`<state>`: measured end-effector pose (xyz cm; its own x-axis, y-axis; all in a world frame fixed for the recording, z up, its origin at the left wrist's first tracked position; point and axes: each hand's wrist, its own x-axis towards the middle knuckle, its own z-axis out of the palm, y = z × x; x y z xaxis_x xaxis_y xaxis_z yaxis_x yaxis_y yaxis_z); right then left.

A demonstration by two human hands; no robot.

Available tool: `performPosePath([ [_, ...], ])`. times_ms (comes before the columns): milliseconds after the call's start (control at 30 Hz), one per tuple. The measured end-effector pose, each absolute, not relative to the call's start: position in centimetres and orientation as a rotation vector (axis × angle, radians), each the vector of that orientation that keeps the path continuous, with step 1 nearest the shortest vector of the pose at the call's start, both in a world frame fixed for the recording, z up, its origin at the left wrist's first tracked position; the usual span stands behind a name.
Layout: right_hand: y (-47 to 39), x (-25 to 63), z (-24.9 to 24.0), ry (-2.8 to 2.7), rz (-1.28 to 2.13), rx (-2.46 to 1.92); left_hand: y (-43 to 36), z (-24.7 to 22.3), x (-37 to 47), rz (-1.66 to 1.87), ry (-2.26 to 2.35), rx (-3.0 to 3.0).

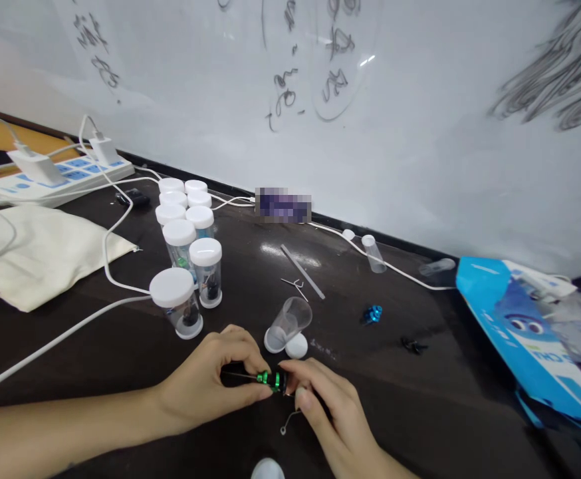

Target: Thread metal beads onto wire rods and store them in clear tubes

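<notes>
My left hand (pixel 223 369) pinches a small green-and-black metallic part (pixel 269 380) between thumb and fingertips. A thin wire runs from the part back toward my left palm. My right hand (pixel 328 406) is closed at the black end of the same part, its thumb and fingertips drawn together. Below the right fingers hangs a thin metal wire with a small loop (pixel 284 430). Just beyond my hands a clear plastic jar (pixel 294 316) lies tilted, with a white cap (pixel 297 346) beside it. The rim of another whitish round item (pixel 267 470) shows at the bottom edge.
Several white-lidded clear jars (pixel 171 287) stand at left. A clear strip (pixel 303 271) and small metal pins (pixel 295 286) lie behind. A blue part (pixel 373 314), a black piece (pixel 413 345) and a blue bag (pixel 534 332) are at right. White cables (pixel 61 346) cross the left side.
</notes>
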<state>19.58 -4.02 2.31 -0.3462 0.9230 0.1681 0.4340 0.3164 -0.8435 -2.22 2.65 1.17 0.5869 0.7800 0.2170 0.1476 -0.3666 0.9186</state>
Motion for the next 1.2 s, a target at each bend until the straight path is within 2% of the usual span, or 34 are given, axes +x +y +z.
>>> performPosePath([
  [1200, -3.90, 19.51, 2.42, -1.933, 0.943, -1.204, 2.62, 1.04, -2.32, 0.816, 0.744, 1.864],
])
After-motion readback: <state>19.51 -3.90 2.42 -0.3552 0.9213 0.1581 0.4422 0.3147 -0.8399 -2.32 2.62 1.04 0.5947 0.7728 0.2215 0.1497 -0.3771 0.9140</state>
